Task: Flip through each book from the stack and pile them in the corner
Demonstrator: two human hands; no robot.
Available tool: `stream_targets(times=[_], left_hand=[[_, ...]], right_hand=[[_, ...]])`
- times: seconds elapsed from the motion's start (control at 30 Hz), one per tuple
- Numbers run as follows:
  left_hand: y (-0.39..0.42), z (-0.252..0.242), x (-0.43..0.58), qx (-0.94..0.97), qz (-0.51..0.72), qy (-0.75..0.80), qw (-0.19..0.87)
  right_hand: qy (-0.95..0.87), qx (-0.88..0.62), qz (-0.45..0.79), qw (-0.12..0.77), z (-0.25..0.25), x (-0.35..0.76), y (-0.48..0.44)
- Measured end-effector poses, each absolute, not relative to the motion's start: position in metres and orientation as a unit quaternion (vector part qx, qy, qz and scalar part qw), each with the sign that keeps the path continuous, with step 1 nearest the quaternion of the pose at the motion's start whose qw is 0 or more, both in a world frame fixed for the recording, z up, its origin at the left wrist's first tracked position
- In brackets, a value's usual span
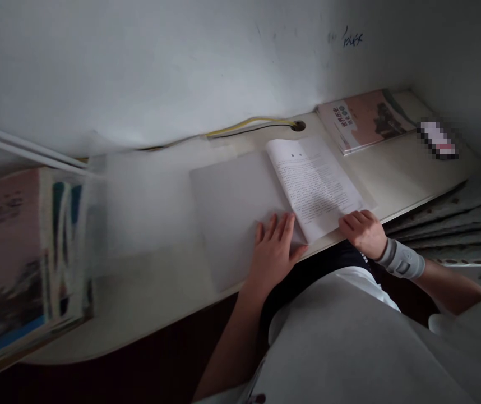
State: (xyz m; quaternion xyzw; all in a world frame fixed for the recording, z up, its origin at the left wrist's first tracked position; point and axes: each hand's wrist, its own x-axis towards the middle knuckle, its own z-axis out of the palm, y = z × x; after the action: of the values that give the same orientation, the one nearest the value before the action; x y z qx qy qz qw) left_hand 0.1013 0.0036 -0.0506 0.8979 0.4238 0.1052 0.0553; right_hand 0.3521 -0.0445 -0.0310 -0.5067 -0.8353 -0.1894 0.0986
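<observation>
An open book [266,191] lies on the pale desk [165,292], with a blank left page and a printed right page. My left hand [274,248] rests flat on the left page near the spine, fingers stretched out. My right hand [362,229] sits at the lower right corner of the printed page [316,182], fingers curled down onto the paper edge. A grey band wraps my right wrist [400,261].
A pink-covered book [366,119] lies at the back right by the wall. A yellow cable [249,124] runs into a hole [298,125] in the desk. Blurred pink-and-blue books [22,258] stand at the left. Patterned fabric [463,224] lies to the right.
</observation>
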Motion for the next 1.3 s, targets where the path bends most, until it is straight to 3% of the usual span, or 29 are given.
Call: stream_targets(times=[0.2, 0.43, 0.7, 0.9, 1.1, 1.3], left_hand=[[-0.001, -0.053, 0.093, 0.897, 0.102, 0.423, 0.072], [0.007, -0.030, 0.117, 0.876, 0.120, 0.461, 0.080], [0.075, -0.043, 0.156, 0.823, 0.130, 0.534, 0.145], [0.071, -0.049, 0.173, 0.838, 0.110, 0.528, 0.082], [0.071, -0.048, 0.163, 0.832, 0.116, 0.528, 0.125], [0.077, -0.057, 0.151, 0.811, 0.178, 0.517, 0.205]], right_hand=[[-0.844, -0.500, -0.183, 0.068, -0.019, 0.362, -0.047], [-0.860, -0.482, -0.095, 0.138, -0.008, 0.345, -0.025], [-0.786, -0.596, -0.025, 0.159, -0.048, 0.442, 0.049], [-0.780, -0.593, 0.012, 0.199, -0.065, 0.455, 0.044], [-0.657, -0.618, 0.215, 0.375, -0.053, 0.449, 0.058], [-0.511, -0.562, 0.470, 0.450, -0.020, 0.451, 0.061]])
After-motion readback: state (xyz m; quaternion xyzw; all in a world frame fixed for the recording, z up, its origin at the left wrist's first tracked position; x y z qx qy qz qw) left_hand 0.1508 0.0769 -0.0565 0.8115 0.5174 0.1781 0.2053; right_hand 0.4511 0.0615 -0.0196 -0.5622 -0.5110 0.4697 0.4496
